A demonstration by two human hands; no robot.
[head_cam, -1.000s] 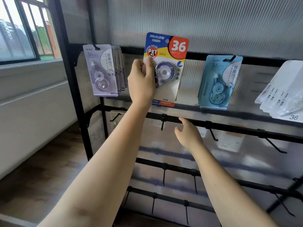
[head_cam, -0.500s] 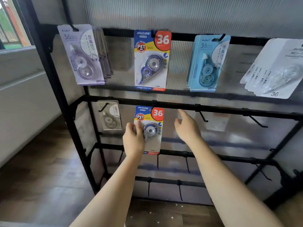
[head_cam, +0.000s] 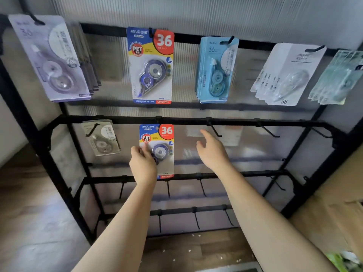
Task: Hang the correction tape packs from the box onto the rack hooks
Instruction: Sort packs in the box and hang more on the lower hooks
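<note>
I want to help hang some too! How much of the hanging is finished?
The top rail holds packs on every hook. On the second rail one grey pack hangs; the left hand holds a blue and red pack below it. Empty hooks remain there and on the lower rails.

One cam only, head-worn, so no 2nd view and no shared area. It looks fwd and a bit down at the black rack (head_cam: 196, 121), close in, w/ both forearms reaching up from the bottom edge. Top rail sits near the upper edge, wood floor (head_cam: 196, 250) along the bottom. Wide-angle lens: rack posts bow outward toward the L and R edges.
</note>
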